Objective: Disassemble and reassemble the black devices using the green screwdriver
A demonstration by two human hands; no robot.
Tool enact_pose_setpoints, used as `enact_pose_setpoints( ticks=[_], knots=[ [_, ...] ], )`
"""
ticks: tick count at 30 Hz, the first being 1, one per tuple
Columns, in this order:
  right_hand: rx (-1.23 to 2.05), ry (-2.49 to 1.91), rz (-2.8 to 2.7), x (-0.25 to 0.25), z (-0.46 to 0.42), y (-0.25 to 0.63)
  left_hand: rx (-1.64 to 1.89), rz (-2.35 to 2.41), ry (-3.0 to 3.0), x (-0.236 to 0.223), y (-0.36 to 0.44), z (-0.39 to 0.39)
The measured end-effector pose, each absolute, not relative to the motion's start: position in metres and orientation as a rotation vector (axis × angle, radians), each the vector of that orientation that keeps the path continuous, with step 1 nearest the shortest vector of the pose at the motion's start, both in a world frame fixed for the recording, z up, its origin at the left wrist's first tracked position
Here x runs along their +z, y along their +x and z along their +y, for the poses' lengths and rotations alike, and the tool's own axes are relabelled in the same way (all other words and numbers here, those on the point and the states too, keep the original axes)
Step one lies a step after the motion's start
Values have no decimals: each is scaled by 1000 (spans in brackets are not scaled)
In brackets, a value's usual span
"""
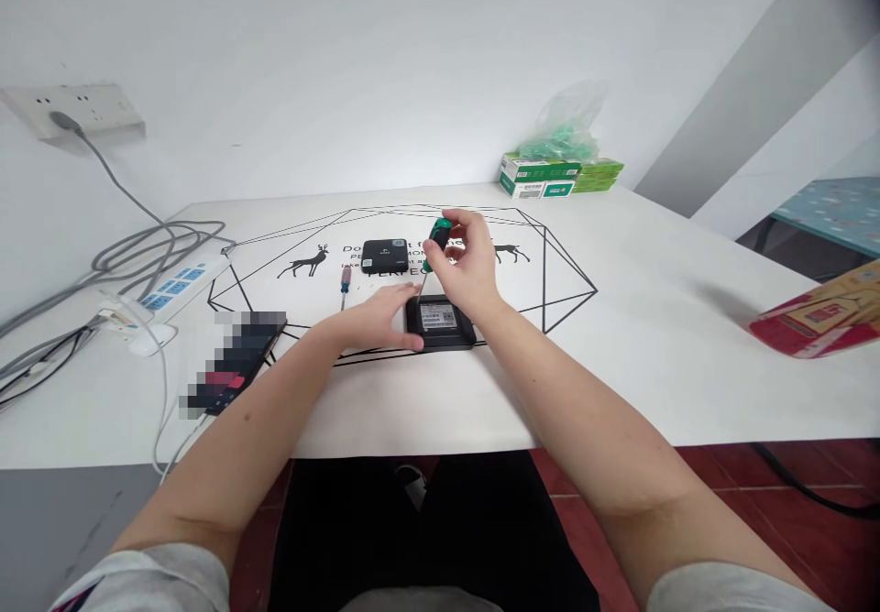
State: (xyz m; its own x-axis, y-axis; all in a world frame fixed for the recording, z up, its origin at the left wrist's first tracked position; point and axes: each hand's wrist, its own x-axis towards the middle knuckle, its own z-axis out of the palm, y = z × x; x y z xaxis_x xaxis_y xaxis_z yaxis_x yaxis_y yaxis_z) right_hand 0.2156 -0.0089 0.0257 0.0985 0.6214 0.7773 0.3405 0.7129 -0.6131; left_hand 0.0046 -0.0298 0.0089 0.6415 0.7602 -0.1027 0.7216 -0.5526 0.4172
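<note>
Two bare hands meet over a flat black device (412,328) lying on the white counter (653,346), directly in front of the person. The right hand (471,259) is curled closed around the green-and-black handle of a screwdriver (440,229), whose thin shaft slants down to the device's far left part; whether the tip sits in a screw cannot be made out. The left hand (375,321) lies spread open, thumb apart from the fingers, against the device's left edge. A pale label (438,317) on the device carries rows of print and what looks like a square code, too small to read. Just beyond sits a black box (384,256) with pale stickers and a tiny logo, likewise illegible, partly covering lettering printed on the counter: "Do" and "PERFEC" come through, between two black deer. A second screwdriver (346,279) with a reddish and blue handle lies to the left of that box. Farther left are a dark phone (237,365), pixelated over, and a white power strip (206,273) with blue sockets. Green-and-white boxes (540,170), their writing unreadable, stand by the wall under a clear plastic bag (567,126).
</note>
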Motion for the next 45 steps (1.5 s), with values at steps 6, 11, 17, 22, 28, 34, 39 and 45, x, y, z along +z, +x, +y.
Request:
enact_pose_setpoints(
  ticks=[6, 11, 17, 22, 28, 34, 39, 45],
  knots=[
    [259, -822, -1557, 27, -15, 214, 103, 1141, 2532, 6, 17, -36],
    [268, -795, -1602, 26, -19, 211, 105, 1185, 2559, 11, 18, -34],
    [231, -726, -1667, 24, -21, 207, 216, 1186, 2553, 8, 13, -30],
    [229, -658, -1705, 22, -21, 206, 271, 1170, 2541, -3, 12, -25],
    [221, -613, -1757, 26, -25, 204, 285, 1167, 2586, -11, 14, -23],
    [299, -619, -1718, 31, -29, 203, 274, 1183, 2609, -7, 16, -25],
    [566, -669, -1632, 32, -29, 203, 262, 1223, 2604, -5, 17, -24],
    [793, -643, -1546, 32, -25, 204, 249, 1267, 2579, -12, 14, -19]
  ],
)
